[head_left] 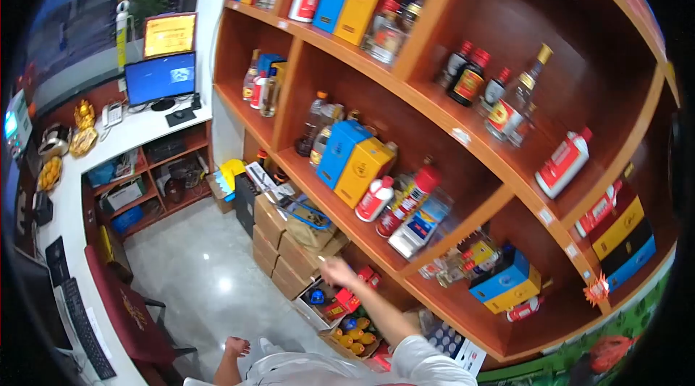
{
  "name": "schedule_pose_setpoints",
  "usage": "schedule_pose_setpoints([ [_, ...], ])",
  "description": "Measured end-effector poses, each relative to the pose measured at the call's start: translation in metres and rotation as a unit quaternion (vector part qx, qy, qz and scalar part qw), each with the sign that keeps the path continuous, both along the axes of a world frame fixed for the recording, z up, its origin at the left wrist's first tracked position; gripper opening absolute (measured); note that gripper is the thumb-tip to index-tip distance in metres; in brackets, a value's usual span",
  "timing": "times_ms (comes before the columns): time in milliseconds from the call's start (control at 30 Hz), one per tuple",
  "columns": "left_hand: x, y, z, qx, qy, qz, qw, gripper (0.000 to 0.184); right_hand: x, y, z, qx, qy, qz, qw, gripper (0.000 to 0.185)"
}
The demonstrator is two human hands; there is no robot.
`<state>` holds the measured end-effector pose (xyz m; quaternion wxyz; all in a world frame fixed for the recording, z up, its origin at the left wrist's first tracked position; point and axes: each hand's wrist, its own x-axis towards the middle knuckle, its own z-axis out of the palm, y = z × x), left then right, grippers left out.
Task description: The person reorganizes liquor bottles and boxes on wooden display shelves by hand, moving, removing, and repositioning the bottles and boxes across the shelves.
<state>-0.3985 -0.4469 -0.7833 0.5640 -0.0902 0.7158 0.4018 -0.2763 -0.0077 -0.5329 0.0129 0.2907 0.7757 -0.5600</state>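
Observation:
My right hand (pixel 337 272) is stretched out in front of the lowest shelf bay, close to the stacked cardboard boxes (pixel 295 257). Its fingers are bent together, and a small pale bit shows at their tips, too small to name. Just above it lies a tan bag (pixel 308 230) with a blue strap on top of the boxes. Below the hand are red packets (pixel 347 301) in an open carton. Low by my body hangs my left hand (pixel 237 347), its fingers loosely curled and apart, with nothing visible in it.
A wooden shelf unit (pixel 413 89) with bottles and blue-and-yellow boxes (pixel 365 172) rises on the right. A carton of yellow-orange items (pixel 355 335) stands on the floor. At left are a red chair (pixel 130 306), a white counter (pixel 69 205) and a monitor (pixel 161 78).

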Motion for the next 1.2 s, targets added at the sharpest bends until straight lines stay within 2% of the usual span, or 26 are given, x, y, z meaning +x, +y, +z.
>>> schedule_pose_setpoints([
  [33, -0.007, -0.021, -0.017, -0.002, -0.017, 0.008, 1.0, 0.012, 0.039, 0.02, -0.13, 0.028, 0.068, 0.044, 0.996, 0.024],
  [67, -0.012, -0.039, -0.026, -0.008, -0.033, 0.016, 0.999, 0.012, 0.084, -0.012, -0.183, 0.35, -0.047, 0.064, 0.933, 0.024],
  [100, -0.011, -0.062, -0.012, 0.0, -0.054, 0.038, 0.998, 0.012, 0.149, -0.047, -0.23, 0.191, -0.202, -0.042, 0.96, 0.038],
  [133, -0.01, -0.089, -0.014, 0.011, -0.045, -0.015, 0.999, 0.016, 0.184, -0.078, -0.245, 0.14, -0.301, -0.059, 0.941, 0.036],
  [167, -0.008, -0.116, -0.021, 0.023, -0.035, -0.067, 0.997, 0.021, 0.212, -0.105, -0.247, 0.101, -0.362, -0.059, 0.925, 0.034],
  [233, 0.001, -0.161, -0.039, -0.042, -0.152, 0.072, 0.985, 0.015, 0.235, -0.14, -0.236, 0.065, -0.421, -0.055, 0.903, 0.031],
  [267, 0.008, -0.181, -0.039, -0.079, -0.174, 0.114, 0.975, 0.015, 0.235, -0.148, -0.228, 0.056, -0.434, -0.052, 0.898, 0.029],
  [400, -0.013, -0.201, -0.029, -0.123, -0.172, 0.154, 0.965, 0.017, 0.198, -0.148, -0.216, 0.048, -0.441, -0.053, 0.894, 0.024],
  [500, -0.062, -0.183, -0.023, -0.11, -0.154, 0.141, 0.972, 0.019, 0.144, -0.134, -0.236, 0.064, -0.413, -0.056, 0.907, 0.021],
  [633, -0.17, -0.133, -0.016, -0.04, -0.101, 0.101, 0.989, 0.022, -0.006, -0.088, -0.283, 0.119, -0.332, -0.072, 0.933, 0.021],
  [667, -0.202, -0.116, -0.01, -0.002, -0.067, 0.097, 0.993, 0.022, -0.053, -0.075, -0.293, 0.136, -0.304, -0.097, 0.938, 0.021],
  [700, -0.228, -0.097, 0.002, 0.053, 0.016, 0.126, 0.991, 0.026, -0.109, -0.059, -0.297, 0.151, -0.265, -0.136, 0.943, 0.022],
  [733, -0.259, -0.083, 0.007, 0.116, 0.038, 0.135, 0.983, 0.026, -0.172, -0.047, -0.293, 0.163, -0.213, -0.184, 0.946, 0.023],
  [767, -0.288, -0.063, 0.014, 0.13, 0.046, 0.158, 0.978, 0.025, -0.234, -0.042, -0.286, 0.179, -0.153, -0.241, 0.942, 0.024],
  [800, -0.315, -0.054, 0.025, 0.141, 0.052, 0.185, 0.971, 0.024, -0.289, -0.032, -0.237, 0.171, -0.136, -0.108, 0.97, 0.019],
  [867, -0.358, -0.043, 0.062, 0.145, 0.109, 0.184, 0.966, 0.021, -0.396, -0.032, -0.25, 0.194, -0.117, 0.015, 0.974, 0.02],
  [933, -0.395, -0.042, 0.081, 0.126, 0.138, 0.21, 0.96, 0.018, -0.47, -0.069, -0.209, -0.011, -0.078, -0.003, 0.997, 0.023],
  [1000, -0.428, -0.06, 0.068, 0.082, 0.15, 0.266, 0.949, 0.016, -0.512, -0.109, -0.189, 0.079, 0.05, 0.086, 0.992, 0.021],
  [1033, -0.432, -0.073, 0.065, 0.072, 0.167, 0.287, 0.94, 0.016, -0.52, -0.128, -0.189, 0.047, 0.076, 0.105, 0.99, 0.021],
  [1067, -0.441, -0.103, 0.033, 0.07, 0.168, 0.243, 0.953, 0.015, -0.524, -0.141, -0.185, 0.014, 0.102, 0.122, 0.987, 0.02],
  [1100, -0.447, -0.124, 0.018, 0.069, 0.171, 0.198, 0.963, 0.016, -0.513, -0.154, -0.161, -0.008, 0.044, 0.138, 0.989, 0.021],
  [1133, -0.448, -0.133, 0.023, 0.018, 0.138, 0.161, 0.977, 0.016, -0.499, -0.159, -0.143, -0.032, -0.014, 0.153, 0.988, 0.022],
  [1167, -0.448, -0.129, 0.032, -0.034, 0.095, 0.133, 0.986, 0.017, -0.489, -0.156, -0.164, 0.027, -0.018, 0.168, 0.985, 0.024],
  [1200, -0.446, -0.123, 0.038, -0.067, 0.063, 0.114, 0.989, 0.018, -0.476, -0.159, -0.226, 0.086, -0.023, 0.183, 0.979, 0.026],
])
